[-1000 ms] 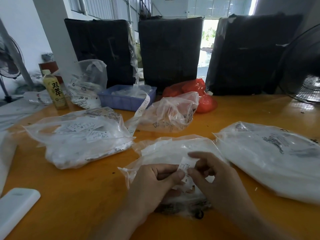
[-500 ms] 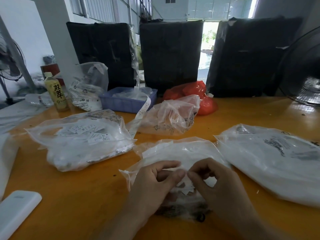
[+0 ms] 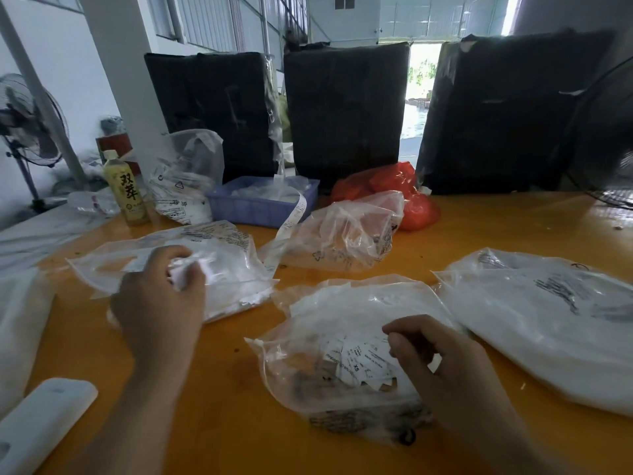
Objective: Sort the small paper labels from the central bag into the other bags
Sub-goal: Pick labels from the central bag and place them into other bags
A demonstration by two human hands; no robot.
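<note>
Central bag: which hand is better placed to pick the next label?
Right. The right hand sits at the central bag beside its labels; the left hand is over the left bag.

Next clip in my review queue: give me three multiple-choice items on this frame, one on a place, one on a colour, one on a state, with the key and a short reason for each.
1. Where is the left hand?
A. over the clear bag at the left
B. on the bottle
C. in the tray

2. What colour is the shallow tray behind the bags?
A. green
B. blue
C. yellow

3. What is the right hand doing?
A. lying flat on the table
B. gripping the fan
C. resting with curled fingers at the central bag's labels

Key:
1 A, the hand sits above the left bag, away from the bottle.
2 B, the tray's wall is blue.
3 C, its fingers curl over the central bag beside the loose paper labels.
</note>
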